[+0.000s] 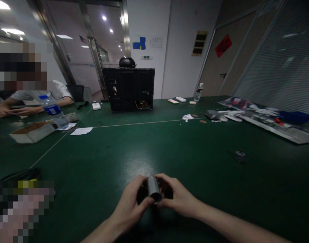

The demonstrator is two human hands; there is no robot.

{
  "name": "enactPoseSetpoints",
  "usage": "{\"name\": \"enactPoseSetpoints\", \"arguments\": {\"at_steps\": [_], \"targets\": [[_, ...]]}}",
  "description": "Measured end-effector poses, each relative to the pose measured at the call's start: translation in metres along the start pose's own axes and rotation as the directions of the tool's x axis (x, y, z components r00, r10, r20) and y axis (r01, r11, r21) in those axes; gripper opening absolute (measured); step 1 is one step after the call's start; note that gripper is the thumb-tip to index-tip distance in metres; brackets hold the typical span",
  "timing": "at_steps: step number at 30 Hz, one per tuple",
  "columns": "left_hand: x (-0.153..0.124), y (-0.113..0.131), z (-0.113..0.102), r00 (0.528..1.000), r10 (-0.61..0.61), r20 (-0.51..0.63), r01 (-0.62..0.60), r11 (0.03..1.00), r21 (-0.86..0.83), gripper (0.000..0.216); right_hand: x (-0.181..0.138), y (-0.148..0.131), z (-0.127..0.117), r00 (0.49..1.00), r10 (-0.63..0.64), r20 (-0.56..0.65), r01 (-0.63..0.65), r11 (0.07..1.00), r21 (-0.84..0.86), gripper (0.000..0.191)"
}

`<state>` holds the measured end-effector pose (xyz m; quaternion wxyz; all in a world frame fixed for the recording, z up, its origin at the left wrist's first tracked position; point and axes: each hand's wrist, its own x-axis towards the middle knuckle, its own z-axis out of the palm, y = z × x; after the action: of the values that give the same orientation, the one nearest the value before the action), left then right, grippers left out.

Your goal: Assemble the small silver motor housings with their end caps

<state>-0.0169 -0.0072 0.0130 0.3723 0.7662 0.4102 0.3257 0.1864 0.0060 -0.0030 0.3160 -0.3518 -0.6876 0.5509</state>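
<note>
At the near edge, the left hand (131,193) and the right hand (181,195) curve in from either side of a grey metal tube (152,186) at the near middle of the green table (119,157). The fingers are bent and partly closed, with the tube gripped between the two hands; both thumbs are at its near end, where a dark round opening faces the person. Whether the tube touches the tabletop I cannot tell. At the near left, a coil of black cable (24,174) lies beside a pixelated patch. Farther off to the right, a small metal cylinder (240,155) stands alone, well apart from the hands. Beyond, on the left, are an open box (34,133), a clear bottle with a blue label (54,111) just beside it, and a white paper (81,131) to the right of the bottle. On the far right, a tray (294,136) bears small parts and a blue bin (297,116); to its left lie a grey block (213,115) and a crumpled white tissue (188,117). Farther still, a large black panel (129,88) stands upright left of the middle, and another bottle (199,91) stands on the right. At the far left sits a person in a white sleeve (61,89), forearms on the table. Behind, a red sign (223,46) hangs on a door (215,81) to the right.
</note>
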Motion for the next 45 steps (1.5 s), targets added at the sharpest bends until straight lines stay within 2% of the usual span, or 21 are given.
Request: {"name": "enactPoseSetpoints", "arguments": {"at_steps": [4, 7, 9, 14, 17, 25, 32, 39, 45], "targets": [[0.0, 0.0, 0.0, 1.0, -0.003, 0.027, 0.003, 1.0, -0.001, 0.038, 0.001, 0.001, -0.001, 1.0, -0.011, 0.014, 0.01, 0.999, 0.033, 0.052], [0.001, 0.002, 0.0, 0.999, -0.016, 0.036, 0.016, 1.0, -0.019, 0.035, 0.0, -0.001, -0.002, 0.999, -0.035, 0.025, 0.033, 0.997, 0.062, 0.049], [0.001, 0.004, 0.0, 0.999, -0.04, 0.033, 0.04, 0.999, -0.016, 0.032, 0.0, -0.002, -0.003, 0.998, -0.052, 0.027, 0.049, 0.996, 0.079, 0.053], [0.001, 0.007, 0.001, 0.994, -0.1, 0.033, 0.099, 0.995, 0.019, 0.052, 0.0, -0.001, -0.005, 0.996, -0.072, 0.052, 0.065, 0.991, 0.116, 0.061], [0.001, 0.009, 0.001, 0.995, -0.096, 0.036, 0.094, 0.995, 0.039, 0.05, 0.0, 0.0, -0.004, 0.996, -0.073, 0.052, 0.065, 0.989, 0.13, 0.062], [0.002, 0.009, 0.002, 1.0, 0.0, 0.016, -0.001, 0.999, 0.033, 0.047, -0.001, -0.002, -0.001, 0.993, -0.12, -0.002, 0.12, 0.993, 0.011, 0.063], [-0.001, 0.008, 0.004, 1.0, -0.007, 0.009, 0.007, 1.0, 0.028, 0.049, -0.001, -0.003, 0.0, 0.995, -0.103, -0.011, 0.102, 0.993, -0.058, 0.065], [-0.002, 0.009, -0.001, 0.999, 0.042, 0.026, -0.043, 0.999, 0.011, 0.06, -0.001, 0.001, -0.002, 0.996, -0.088, -0.016, 0.087, 0.996, -0.037, 0.066], [-0.001, 0.007, -0.001, 0.998, -0.055, -0.003, 0.055, 0.998, 0.001, 0.053, 0.0, 0.003, -0.001, 0.998, -0.055, -0.041, 0.054, 0.998, -0.016, 0.065]]}}
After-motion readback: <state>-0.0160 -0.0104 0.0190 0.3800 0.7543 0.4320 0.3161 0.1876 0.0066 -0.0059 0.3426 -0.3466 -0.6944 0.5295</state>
